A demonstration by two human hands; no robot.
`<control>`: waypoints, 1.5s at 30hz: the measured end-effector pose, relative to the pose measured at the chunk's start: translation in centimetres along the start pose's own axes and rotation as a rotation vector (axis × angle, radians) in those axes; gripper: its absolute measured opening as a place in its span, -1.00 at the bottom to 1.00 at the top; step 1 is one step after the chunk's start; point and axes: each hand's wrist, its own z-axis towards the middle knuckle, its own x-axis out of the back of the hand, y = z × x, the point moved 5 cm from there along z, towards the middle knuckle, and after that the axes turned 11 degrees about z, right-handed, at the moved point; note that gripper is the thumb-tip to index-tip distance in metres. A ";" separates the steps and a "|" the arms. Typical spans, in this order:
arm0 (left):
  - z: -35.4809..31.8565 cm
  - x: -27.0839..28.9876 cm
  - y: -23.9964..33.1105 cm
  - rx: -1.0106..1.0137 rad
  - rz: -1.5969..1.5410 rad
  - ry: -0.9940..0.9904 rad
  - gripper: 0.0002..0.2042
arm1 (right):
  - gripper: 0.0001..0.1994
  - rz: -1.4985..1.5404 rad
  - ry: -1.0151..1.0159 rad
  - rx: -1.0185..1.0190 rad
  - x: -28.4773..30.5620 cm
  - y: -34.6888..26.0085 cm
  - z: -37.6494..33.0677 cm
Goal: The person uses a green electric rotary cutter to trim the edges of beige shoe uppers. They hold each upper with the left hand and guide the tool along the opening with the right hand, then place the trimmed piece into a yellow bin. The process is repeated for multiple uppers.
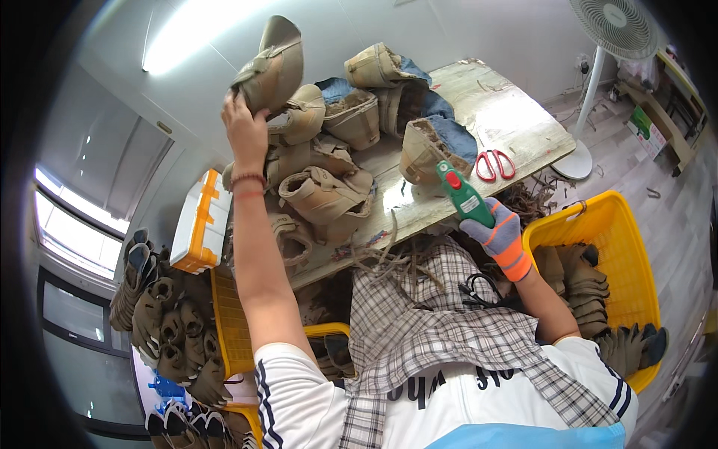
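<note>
Stretched out far over the pile, my bare left hand (245, 135) grips a tan shoe upper (278, 67) near its lower end, holding it raised. My right hand (497, 238), in a grey and orange glove, is closed around a green hand-held power tool (464, 193) with a red button, its tip pointing up and away from me. Just beyond that tip stands a tan shoe upper with blue lining (430, 153). Several more tan uppers (321, 196) are heaped on the table under my left arm. Red-handled scissors (493, 165) lie right of the tool.
The worn table (516, 112) carries trimmed scraps. Strips (404, 262) lie over my plaid apron (449, 329). A yellow basket (636, 292) of stacked uppers stands right. At left are a white and orange case (200, 224) and piled uppers (176, 329). A fan (613, 26) stands far right.
</note>
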 end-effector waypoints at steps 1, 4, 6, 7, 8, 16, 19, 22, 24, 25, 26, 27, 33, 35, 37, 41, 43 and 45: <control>1.4 -0.1 1.0 -0.022 0.112 0.105 -0.65 | -0.59 0.016 0.024 -0.011 1.0 0.8 0.0; -0.9 -2.7 3.2 0.476 -0.457 0.111 -0.75 | -0.63 0.062 0.098 -0.042 3.1 2.1 -0.3; -8.4 -7.4 8.5 1.005 -1.139 -0.032 -0.89 | -0.64 0.125 0.136 -0.129 4.1 2.1 -0.6; -12.9 -9.6 12.2 1.197 -1.487 -0.246 -0.91 | -0.65 0.161 0.151 -0.163 4.5 2.2 -0.5; -20.2 -13.9 13.5 1.435 -1.595 -0.463 -0.86 | -0.66 0.192 0.136 -0.176 4.3 2.4 -0.2; -25.1 -18.8 23.7 1.707 -1.433 -0.845 -0.55 | -0.68 0.066 0.192 -0.176 6.4 3.5 -1.4; -22.7 -18.4 24.0 1.687 -1.699 -0.768 -0.70 | -0.68 0.096 0.204 -0.191 6.0 4.2 -1.5; -21.5 -15.3 23.2 1.511 -1.803 -0.418 -0.76 | -0.69 0.109 0.197 -0.222 5.7 4.5 -1.5; -21.7 -11.3 22.6 1.376 -1.758 -0.264 -0.77 | -0.69 0.091 0.201 -0.207 5.7 4.5 -1.8; -23.0 -10.2 22.0 1.280 -1.617 -0.306 -0.79 | -0.70 0.084 0.203 -0.197 5.7 4.5 -1.9; -24.8 -9.0 21.2 1.185 -1.472 -0.345 -0.80 | -0.70 0.079 0.195 -0.196 5.5 4.4 -2.0; -25.2 -7.6 21.3 1.113 -1.379 -0.376 -0.81 | -0.69 0.069 0.189 -0.202 5.5 4.5 -2.1; -29.9 -5.6 21.9 1.069 -1.008 -0.588 -0.51 | -0.64 -0.005 0.177 -0.252 5.0 5.3 -3.2; -31.1 -6.8 21.2 1.158 -0.931 -0.572 -0.48 | -0.62 -0.108 0.174 -0.232 4.9 5.5 -3.4; -30.1 -7.7 20.8 1.119 -0.925 -0.435 -0.48 | -0.57 -0.204 0.160 -0.254 4.6 5.1 -3.4; -31.2 -8.8 19.2 1.509 -1.359 -0.257 -0.84 | -0.49 -0.292 0.110 -0.387 3.8 6.5 -3.8; -29.2 -6.3 19.3 1.448 -1.560 -0.282 -0.84 | -0.47 -0.330 0.061 -0.369 2.7 5.8 -4.1; -27.2 -3.6 18.9 1.359 -1.642 -0.301 -0.79 | -0.47 -0.359 0.025 -0.330 1.8 5.5 -4.5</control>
